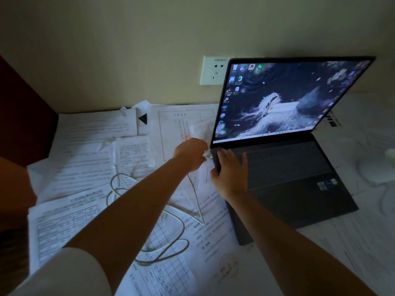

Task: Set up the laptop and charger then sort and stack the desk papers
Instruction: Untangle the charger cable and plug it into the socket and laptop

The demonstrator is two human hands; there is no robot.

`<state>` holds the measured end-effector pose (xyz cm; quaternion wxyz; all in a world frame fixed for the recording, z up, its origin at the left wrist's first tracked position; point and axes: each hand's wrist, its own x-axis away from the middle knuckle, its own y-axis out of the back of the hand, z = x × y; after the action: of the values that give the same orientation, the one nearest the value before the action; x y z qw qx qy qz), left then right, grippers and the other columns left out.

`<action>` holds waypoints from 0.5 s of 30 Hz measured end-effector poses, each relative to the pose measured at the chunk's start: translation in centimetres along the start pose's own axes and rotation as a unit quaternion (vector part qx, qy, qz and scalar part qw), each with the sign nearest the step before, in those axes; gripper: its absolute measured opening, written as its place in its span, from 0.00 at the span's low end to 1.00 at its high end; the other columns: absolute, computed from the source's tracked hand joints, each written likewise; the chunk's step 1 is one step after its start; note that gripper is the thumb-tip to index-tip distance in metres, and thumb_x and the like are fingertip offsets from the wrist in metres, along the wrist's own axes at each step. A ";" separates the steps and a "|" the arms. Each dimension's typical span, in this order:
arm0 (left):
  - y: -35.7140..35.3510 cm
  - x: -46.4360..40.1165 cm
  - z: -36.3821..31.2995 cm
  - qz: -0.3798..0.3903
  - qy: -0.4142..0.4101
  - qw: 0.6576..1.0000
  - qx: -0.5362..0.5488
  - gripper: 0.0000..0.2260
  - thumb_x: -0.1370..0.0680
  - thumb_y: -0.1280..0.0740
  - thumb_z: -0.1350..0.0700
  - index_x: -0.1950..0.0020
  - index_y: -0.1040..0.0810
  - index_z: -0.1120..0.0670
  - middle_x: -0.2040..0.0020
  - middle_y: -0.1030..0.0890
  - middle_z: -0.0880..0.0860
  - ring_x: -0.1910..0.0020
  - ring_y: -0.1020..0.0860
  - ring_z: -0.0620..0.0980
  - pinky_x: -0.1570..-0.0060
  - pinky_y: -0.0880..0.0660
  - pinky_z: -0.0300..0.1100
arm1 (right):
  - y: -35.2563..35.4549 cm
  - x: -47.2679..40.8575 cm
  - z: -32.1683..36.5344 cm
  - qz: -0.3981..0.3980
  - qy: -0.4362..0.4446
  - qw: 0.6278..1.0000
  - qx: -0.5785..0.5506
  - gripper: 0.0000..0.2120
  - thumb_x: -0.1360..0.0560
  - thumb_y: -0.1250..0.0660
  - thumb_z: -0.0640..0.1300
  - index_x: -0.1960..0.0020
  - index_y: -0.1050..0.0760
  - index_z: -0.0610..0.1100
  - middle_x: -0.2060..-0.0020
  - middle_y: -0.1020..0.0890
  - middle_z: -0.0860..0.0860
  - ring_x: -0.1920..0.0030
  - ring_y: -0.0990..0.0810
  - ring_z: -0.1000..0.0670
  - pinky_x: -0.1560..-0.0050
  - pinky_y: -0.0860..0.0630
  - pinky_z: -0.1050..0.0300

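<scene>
A dark grey laptop (288,178) stands open on the desk with its screen (277,97) lit. My left hand (190,153) pinches the white plug (207,154) of the charger cable right at the laptop's left edge. The white cable (162,231) loops back over the papers toward me. My right hand (229,171) lies flat with straight fingers on the left end of the keyboard deck. Printed papers (85,159) are strewn over the desk left of the laptop and partly under it.
A white wall socket (213,70) sits on the wall behind the laptop's left corner. A dark red panel (19,116) borders the desk at the left. More white sheets (367,210) lie to the right, with a pale object (390,155) at the right edge.
</scene>
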<state>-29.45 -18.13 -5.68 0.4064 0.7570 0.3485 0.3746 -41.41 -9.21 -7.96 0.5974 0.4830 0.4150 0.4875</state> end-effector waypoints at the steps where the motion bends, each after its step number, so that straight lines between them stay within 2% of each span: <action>1: 0.6 0.5 0.2 -0.005 0.006 1.000 0.009 0.17 0.21 0.35 0.54 0.33 0.27 0.48 0.35 0.26 0.48 0.36 0.28 0.50 0.38 0.28 0.45 | 0.4 0.2 0.2 0.014 -0.007 1.000 0.005 0.26 0.23 0.39 0.49 0.27 0.37 0.44 0.26 0.37 0.49 0.24 0.45 0.50 0.27 0.64 0.46; 3: 1.9 1.9 0.8 -0.017 0.020 0.999 0.023 0.16 0.21 0.35 0.56 0.33 0.26 0.47 0.35 0.25 0.47 0.37 0.27 0.48 0.40 0.28 0.42 | 1.3 0.9 0.9 0.026 -0.023 0.999 0.003 0.26 0.23 0.40 0.49 0.26 0.38 0.45 0.25 0.38 0.49 0.24 0.46 0.51 0.27 0.64 0.45; 5: 3.3 3.9 1.6 -0.030 0.039 0.998 0.030 0.14 0.21 0.36 0.56 0.36 0.24 0.47 0.36 0.24 0.47 0.39 0.25 0.48 0.44 0.27 0.41 | 2.5 1.4 2.3 0.018 -0.029 0.999 -0.012 0.25 0.24 0.39 0.48 0.28 0.36 0.46 0.28 0.34 0.50 0.26 0.40 0.50 0.26 0.59 0.43; 8: 5.0 8.3 3.1 -0.069 0.081 0.994 0.029 0.11 0.20 0.39 0.55 0.41 0.22 0.48 0.39 0.23 0.49 0.43 0.24 0.49 0.49 0.27 0.41 | 4.2 2.5 5.4 0.012 -0.023 0.997 -0.069 0.20 0.24 0.38 0.46 0.32 0.30 0.46 0.34 0.25 0.49 0.33 0.29 0.49 0.27 0.44 0.49; 11: 5.8 13.2 4.8 -0.123 0.125 0.983 0.052 0.11 0.21 0.43 0.58 0.51 0.21 0.52 0.46 0.19 0.54 0.51 0.23 0.52 0.56 0.26 0.42 | 5.3 4.2 9.2 0.035 -0.012 0.989 -0.143 0.17 0.23 0.38 0.45 0.35 0.27 0.45 0.37 0.23 0.48 0.37 0.25 0.48 0.33 0.33 0.55; 15: 5.3 18.3 7.4 -0.192 0.201 0.955 0.101 0.11 0.22 0.43 0.60 0.46 0.22 0.56 0.49 0.19 0.57 0.50 0.22 0.58 0.55 0.26 0.46 | 5.6 6.7 13.6 0.079 0.010 0.980 -0.183 0.15 0.22 0.41 0.43 0.37 0.25 0.44 0.38 0.23 0.48 0.38 0.26 0.48 0.35 0.32 0.56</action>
<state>-13.23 -7.79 1.32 0.3135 0.6216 0.5981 0.3969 -28.03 -4.64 -0.03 0.6306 0.3922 0.2855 0.6059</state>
